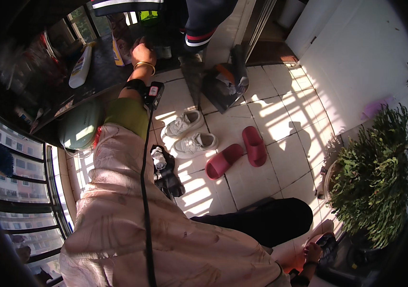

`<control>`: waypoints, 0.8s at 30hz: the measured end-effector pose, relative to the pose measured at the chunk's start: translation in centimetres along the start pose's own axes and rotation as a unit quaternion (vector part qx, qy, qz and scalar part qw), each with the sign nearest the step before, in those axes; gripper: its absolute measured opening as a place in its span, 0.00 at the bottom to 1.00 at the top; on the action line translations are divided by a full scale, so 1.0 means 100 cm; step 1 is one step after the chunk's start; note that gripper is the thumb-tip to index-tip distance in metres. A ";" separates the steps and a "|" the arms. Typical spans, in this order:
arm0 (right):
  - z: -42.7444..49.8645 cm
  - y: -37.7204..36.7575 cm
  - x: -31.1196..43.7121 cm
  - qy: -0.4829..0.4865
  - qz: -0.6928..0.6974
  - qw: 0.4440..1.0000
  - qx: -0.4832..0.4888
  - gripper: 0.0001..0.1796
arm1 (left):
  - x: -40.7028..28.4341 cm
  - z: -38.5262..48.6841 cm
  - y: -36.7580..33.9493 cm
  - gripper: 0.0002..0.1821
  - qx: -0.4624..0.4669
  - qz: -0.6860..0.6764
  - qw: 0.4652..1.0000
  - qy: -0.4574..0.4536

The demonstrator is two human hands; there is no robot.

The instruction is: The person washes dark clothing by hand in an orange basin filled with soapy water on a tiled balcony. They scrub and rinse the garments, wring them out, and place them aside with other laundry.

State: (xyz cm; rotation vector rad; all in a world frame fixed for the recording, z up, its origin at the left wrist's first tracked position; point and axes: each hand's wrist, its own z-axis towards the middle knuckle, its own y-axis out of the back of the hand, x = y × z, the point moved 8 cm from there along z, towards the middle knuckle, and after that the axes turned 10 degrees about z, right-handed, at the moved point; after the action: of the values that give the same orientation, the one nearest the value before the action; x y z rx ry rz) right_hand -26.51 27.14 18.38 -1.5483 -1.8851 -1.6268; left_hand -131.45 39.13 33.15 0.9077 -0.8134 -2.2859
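Note:
My left hand (143,52), with a gold bangle at the wrist, reaches over a dark shelf (100,71). Its fingers are bent, close to an upright printed package (119,50); shadow hides whether they grip anything. A white bottle (81,68) lies on the shelf to the left of it. At the lower right, my right hand (312,252) is low near the floor, against a dark and pinkish item (325,242) that looks like footwear, beside what seems a bare foot. What that hand holds is unclear.
White sneakers (195,143), red slippers (255,146) and dark cloth (168,175) lie on the tiled floor. A dustpan-like dark container (225,89) stands near the doorway. A leafy potted plant (372,179) is at right, a green rounded case (82,125) below the shelf, and dark clothing (204,21) hangs above.

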 end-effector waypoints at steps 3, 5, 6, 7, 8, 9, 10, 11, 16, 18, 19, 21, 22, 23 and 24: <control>0.002 -0.006 -0.003 -0.004 0.034 0.999 0.006 0.12 | -0.037 -0.048 0.023 0.16 -0.070 0.055 0.983 -0.161; 0.003 -0.008 -0.008 -0.026 0.065 0.997 0.015 0.11 | -0.055 -0.080 0.010 0.20 0.024 0.118 0.964 -0.237; 0.004 -0.008 -0.009 -0.030 0.061 0.997 0.021 0.11 | -0.055 -0.085 0.004 0.22 0.076 0.125 0.963 -0.224; 0.005 -0.008 -0.010 -0.030 0.060 0.997 0.025 0.11 | -0.056 -0.089 -0.003 0.25 0.132 0.125 0.959 -0.219; 0.007 -0.006 -0.011 -0.029 0.060 0.998 0.023 0.12 | -0.053 -0.087 -0.006 0.26 0.161 0.173 0.951 -0.197; 0.010 -0.007 -0.012 -0.020 0.074 0.996 0.034 0.12 | -0.050 -0.083 -0.008 0.27 0.205 0.161 0.951 -0.168; 0.013 -0.006 -0.014 -0.010 0.067 0.997 0.044 0.12 | -0.047 -0.076 -0.010 0.27 0.247 0.164 0.946 -0.129; 0.018 -0.001 -0.021 -0.027 0.053 0.998 0.014 0.13 | -0.046 -0.066 -0.006 0.28 0.263 0.164 0.946 -0.093; 0.055 -0.005 -0.059 -0.076 0.122 0.988 0.050 0.09 | -0.096 -0.059 0.072 0.28 0.139 0.078 0.970 -0.182; 0.070 -0.020 -0.071 -0.159 0.240 0.949 0.132 0.05 | -0.129 -0.071 0.123 0.18 0.068 0.023 0.964 -0.255; 0.070 -0.037 -0.073 -0.242 0.363 0.873 0.220 0.04 | -0.143 -0.079 0.138 0.13 0.113 0.015 0.954 -0.276; 0.085 -0.039 -0.068 -0.214 0.321 0.896 0.222 0.08 | -0.177 -0.097 0.196 0.08 0.086 -0.091 0.932 -0.340; 0.090 -0.041 -0.065 -0.199 0.298 0.907 0.222 0.10 | -0.192 -0.103 0.246 0.08 -0.042 -0.185 0.905 -0.381; 0.092 -0.043 -0.060 -0.184 0.275 0.917 0.222 0.13 | -0.197 -0.101 0.278 0.05 -0.074 -0.206 0.909 -0.354; 0.092 -0.046 -0.057 -0.171 0.252 0.927 0.220 0.16 | -0.203 -0.097 0.317 0.02 -0.161 -0.239 0.886 -0.363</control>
State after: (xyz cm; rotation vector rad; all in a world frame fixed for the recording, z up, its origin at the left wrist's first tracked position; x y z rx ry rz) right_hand -23.59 32.20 8.13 -1.9650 -1.6388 -0.6963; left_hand -103.39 28.22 57.84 0.0593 -0.4742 -3.1412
